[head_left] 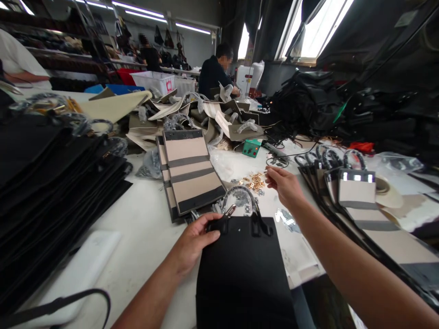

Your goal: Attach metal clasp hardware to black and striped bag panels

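Observation:
A black bag panel (245, 269) lies in front of me, its plastic-wrapped handle (240, 192) pointing away. My left hand (192, 240) grips the panel's upper left corner beside the handle's base, thumb on top. Over the table, to the right of a small pile of gold metal fittings (255, 183), is my right hand (283, 183). Its thumb and fingertips are pinched together; whatever they hold is too small to make out. Flat silver metal plates (287, 220) lie below that hand.
Stacked black panels (51, 183) fill the left side, near a white board (82, 274). Beige-lined panels (192, 173) lie ahead, with more handled panels (363, 196) at right. Behind are a green control box (251, 148), a heap of panels and a seated person (214, 73).

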### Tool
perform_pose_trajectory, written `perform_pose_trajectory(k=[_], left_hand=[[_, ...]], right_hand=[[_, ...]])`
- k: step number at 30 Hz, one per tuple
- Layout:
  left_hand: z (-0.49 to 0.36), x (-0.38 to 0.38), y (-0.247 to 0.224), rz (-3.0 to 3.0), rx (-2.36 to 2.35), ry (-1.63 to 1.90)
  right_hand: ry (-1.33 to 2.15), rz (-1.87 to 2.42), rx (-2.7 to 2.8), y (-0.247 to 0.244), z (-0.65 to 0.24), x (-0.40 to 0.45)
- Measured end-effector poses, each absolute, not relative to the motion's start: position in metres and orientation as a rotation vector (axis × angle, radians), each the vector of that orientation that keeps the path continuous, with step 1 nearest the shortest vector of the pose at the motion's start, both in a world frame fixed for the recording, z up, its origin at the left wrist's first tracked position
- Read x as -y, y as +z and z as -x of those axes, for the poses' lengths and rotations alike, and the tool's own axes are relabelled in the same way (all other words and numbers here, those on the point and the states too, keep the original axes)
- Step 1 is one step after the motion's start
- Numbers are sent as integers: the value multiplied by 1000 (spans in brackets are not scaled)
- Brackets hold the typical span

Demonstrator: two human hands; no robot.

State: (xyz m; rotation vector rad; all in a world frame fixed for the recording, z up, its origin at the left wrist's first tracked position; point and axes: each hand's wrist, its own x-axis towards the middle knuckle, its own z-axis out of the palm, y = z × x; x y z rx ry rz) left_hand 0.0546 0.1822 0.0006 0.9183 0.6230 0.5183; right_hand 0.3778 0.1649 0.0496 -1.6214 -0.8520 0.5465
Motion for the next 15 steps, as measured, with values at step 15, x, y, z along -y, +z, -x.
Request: perform_pose_trajectory(k=[15], left_hand=[[-60,-170,-7,-1487,-799,584]], right_hand=[[986,1396,544,25,-218,-45]])
